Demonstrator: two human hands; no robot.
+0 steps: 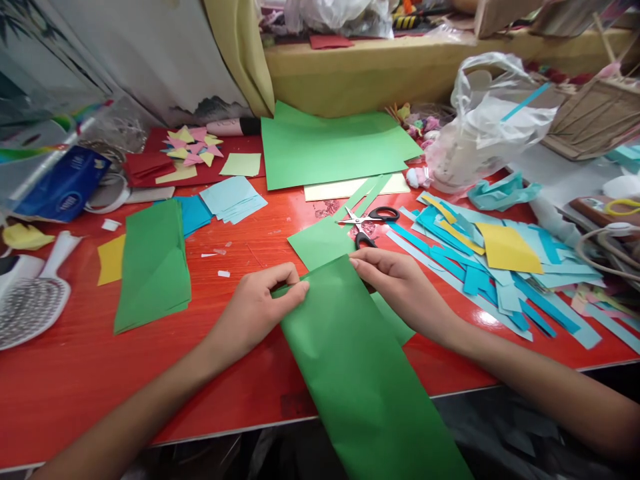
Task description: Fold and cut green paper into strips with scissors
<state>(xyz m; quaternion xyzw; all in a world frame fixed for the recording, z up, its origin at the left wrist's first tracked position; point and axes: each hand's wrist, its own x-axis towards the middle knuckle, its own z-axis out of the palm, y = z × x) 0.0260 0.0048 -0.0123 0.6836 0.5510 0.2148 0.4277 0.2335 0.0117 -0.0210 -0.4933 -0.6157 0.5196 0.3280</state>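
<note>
Between my two hands I hold a long sheet of green paper (pixel 350 347), which runs down over the table's front edge. My left hand (pixel 263 300) pinches its upper left corner between thumb and fingers. At the upper right corner, my right hand (pixel 395 280) pinches the same sheet. Just beyond it lie open scissors (pixel 367 219) with black handles, on lighter green paper pieces (pixel 325 241). To the left rests a stack of dark green paper (pixel 154 267), partly over a yellow piece (pixel 111 260).
Blue and yellow paper strips (pixel 480 267) pile up at the right. Light blue squares (pixel 234 199) and a large green sheet (pixel 340 143) lie farther back. A bagged cup (pixel 467 143) stands at the back right. A hairbrush (pixel 43 293) is at the left edge.
</note>
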